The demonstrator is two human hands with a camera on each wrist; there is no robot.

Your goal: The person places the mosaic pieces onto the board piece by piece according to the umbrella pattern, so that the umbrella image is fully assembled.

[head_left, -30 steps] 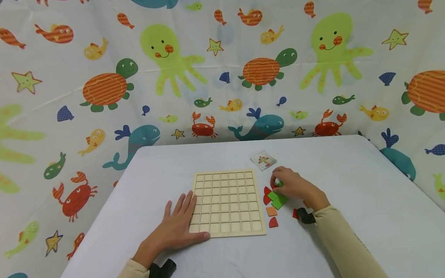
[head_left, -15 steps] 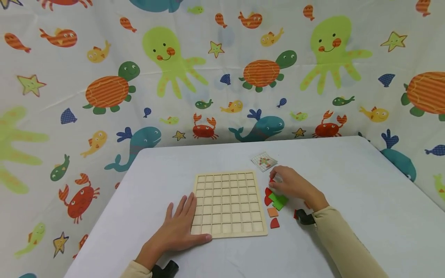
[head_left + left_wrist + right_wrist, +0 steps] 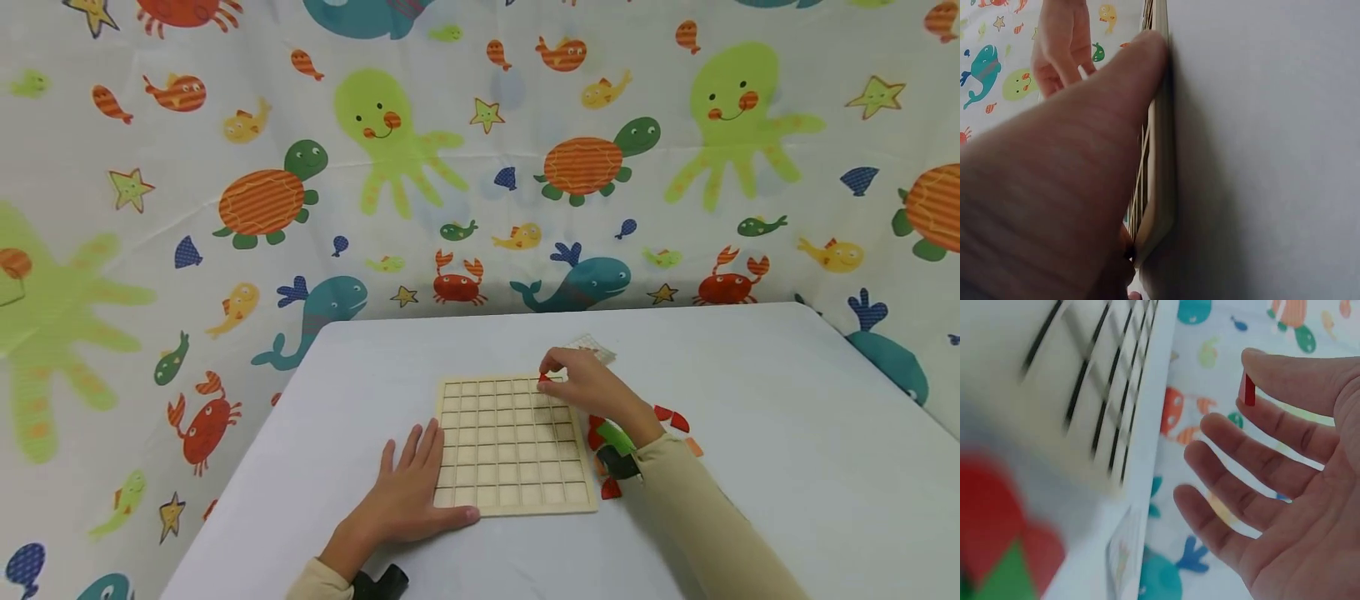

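Note:
A wooden grid board [image 3: 510, 450] with square cells lies on the white table. My left hand [image 3: 405, 492] rests spread along its left edge and lower left corner, the thumb on the front rim. In the left wrist view the thumb [image 3: 1141, 56] presses against the board's side. Over the board's far right part, my right hand [image 3: 585, 383] pinches a small red piece [image 3: 543, 378] between thumb and index finger. The right wrist view shows that red piece [image 3: 1249, 390] edge-on, the other fingers spread loosely.
Right of the board lie green pieces [image 3: 617, 437], a red quarter-round piece [image 3: 611, 488], more red pieces [image 3: 671, 417] and an orange piece [image 3: 694, 447]. A pattern card [image 3: 596, 347] lies behind the right hand, partly covered. A patterned curtain [image 3: 450, 192] hangs behind the table.
My right hand has moved left from the pile to above the board's far right part, carrying the red piece. The left hand stays on the board's edge. The head view has shifted slightly.

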